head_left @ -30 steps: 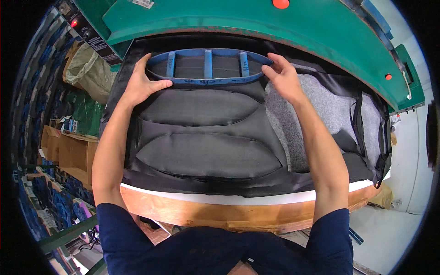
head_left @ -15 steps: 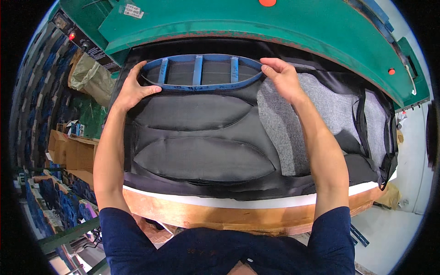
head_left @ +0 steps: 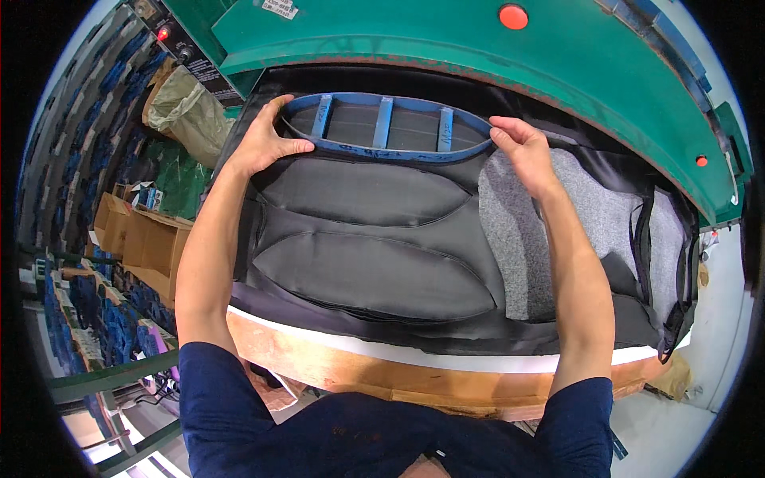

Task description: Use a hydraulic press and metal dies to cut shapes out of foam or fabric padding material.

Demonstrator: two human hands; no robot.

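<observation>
A blue leaf-shaped cutting die [head_left: 385, 123] with three crossbars lies on the black sheet material [head_left: 366, 225] at the far side of the table. My left hand [head_left: 267, 142] grips its left end, thumb along the near edge and fingers around the far side. At the right tip, my right hand [head_left: 522, 151] pinches the rim between thumb and fingers. Nearer to me are two leaf-shaped cut outlines in the black material, an upper one [head_left: 370, 191] and a lower one [head_left: 374, 275]. Grey fabric [head_left: 590, 187] lies beside and under my right forearm.
A green press beam [head_left: 414, 36] with a red button [head_left: 513, 16] spans the far side. The wooden table edge [head_left: 382, 378] runs before my body. On the left are cardboard boxes [head_left: 151, 243], a bagged bin [head_left: 187, 107] and racks of dies [head_left: 80, 143].
The view has shifted, so the scene sits farther right in the picture. Both hands still hold the cutting die at nearly the same place on the black material.
</observation>
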